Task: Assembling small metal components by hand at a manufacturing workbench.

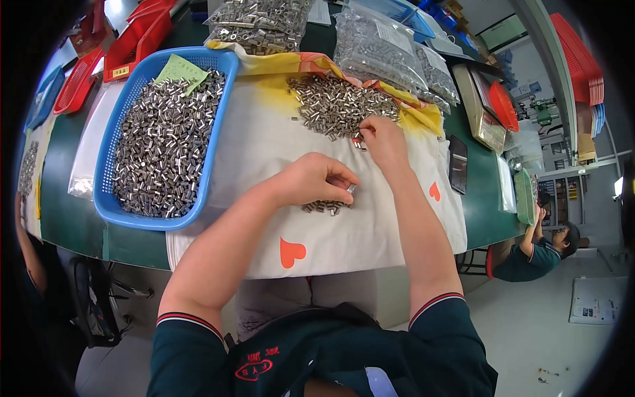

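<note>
Pinching a metal cylinder in the left hand at the near pile; poising the right hand, grip unclear, at the far pile. Probably being light, hard, slippery; needing gripping by the sides.

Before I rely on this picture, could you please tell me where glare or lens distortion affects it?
Head view: the fisheye lens bends the pale post at upper right and leaves dark corners; head view again: glare streaks the clear plastic bag, small metal pieces piled on the cloth glint, and the lamp at the right edge looks washed out.
</note>
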Demonstrator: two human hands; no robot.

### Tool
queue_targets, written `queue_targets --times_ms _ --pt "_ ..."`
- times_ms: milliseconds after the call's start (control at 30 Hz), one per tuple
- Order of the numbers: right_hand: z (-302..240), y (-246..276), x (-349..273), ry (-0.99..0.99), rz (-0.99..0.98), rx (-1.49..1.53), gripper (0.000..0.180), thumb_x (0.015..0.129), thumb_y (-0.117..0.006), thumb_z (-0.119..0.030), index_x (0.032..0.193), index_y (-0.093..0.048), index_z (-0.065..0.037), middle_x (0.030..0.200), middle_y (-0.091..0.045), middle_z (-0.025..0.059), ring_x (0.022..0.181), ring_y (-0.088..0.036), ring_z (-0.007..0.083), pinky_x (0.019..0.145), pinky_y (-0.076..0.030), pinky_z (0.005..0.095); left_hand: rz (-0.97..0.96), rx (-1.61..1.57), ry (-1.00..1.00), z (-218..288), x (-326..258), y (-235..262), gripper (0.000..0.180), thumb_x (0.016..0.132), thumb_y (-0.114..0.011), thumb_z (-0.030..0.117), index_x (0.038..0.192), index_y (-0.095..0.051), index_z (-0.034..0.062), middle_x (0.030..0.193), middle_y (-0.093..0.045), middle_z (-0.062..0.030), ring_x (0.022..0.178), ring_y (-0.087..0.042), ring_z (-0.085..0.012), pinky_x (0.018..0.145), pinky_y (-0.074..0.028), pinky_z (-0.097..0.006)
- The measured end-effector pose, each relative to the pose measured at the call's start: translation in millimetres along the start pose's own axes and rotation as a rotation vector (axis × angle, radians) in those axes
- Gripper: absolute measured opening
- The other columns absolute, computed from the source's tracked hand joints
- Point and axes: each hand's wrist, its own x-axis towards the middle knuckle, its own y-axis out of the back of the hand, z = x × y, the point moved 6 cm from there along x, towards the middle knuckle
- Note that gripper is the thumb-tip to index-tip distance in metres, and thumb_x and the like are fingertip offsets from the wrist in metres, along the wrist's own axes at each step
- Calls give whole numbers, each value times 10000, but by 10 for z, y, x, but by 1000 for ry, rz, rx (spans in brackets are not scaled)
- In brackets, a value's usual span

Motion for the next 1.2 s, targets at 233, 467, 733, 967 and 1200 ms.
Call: queue_targets --times_ms 233,467,733,967,1200 --pt "-36 147 -206 -174 -46 124 103 728 -556 -101 801 -606 -48 787 -596 120 753 -566 279 665 -449 371 0 -10 -3 -29 -13 18 328 685 -723 146 975 -624 28 738 -611 2 664 -533 -52 631 -449 -212" --pt "-43 62 -387 -57 -4 19 86 722 -561 -101 776 -603 -50 746 -571 103 752 -555 269 660 -450 365 27 -4 20 -65 17 -4 311 687 -714 93 976 -623 23 754 -611 1 670 -534 -49 636 -454 -203" --pt "-73 177 -421 -129 38 300 90 705 -591 -106 766 -589 -40 722 -581 92 648 -566 244 590 -455 338 75 -49 37 -77 14 5 311 684 -711 63 979 -620 18 777 -611 -12 694 -534 -50 653 -459 -205" --pt "-154 -136 -368 -173 -72 927 102 750 -585 -77 826 -576 -10 701 -593 26 595 -529 63 551 -440 210 199 -44 110 -100 2 -21 311 684 -707 46 980 -617 13 820 -612 -12 729 -537 -53 675 -454 -201" --pt "-86 -274 -449 -229 -97 1145 103 735 -581 -106 792 -570 -21 696 -601 73 604 -563 124 572 -454 249 371 -160 176 -129 -66 -53 341 697 -689 16 1024 -594 2 854 -607 -19 756 -544 -63 683 -457 -207"
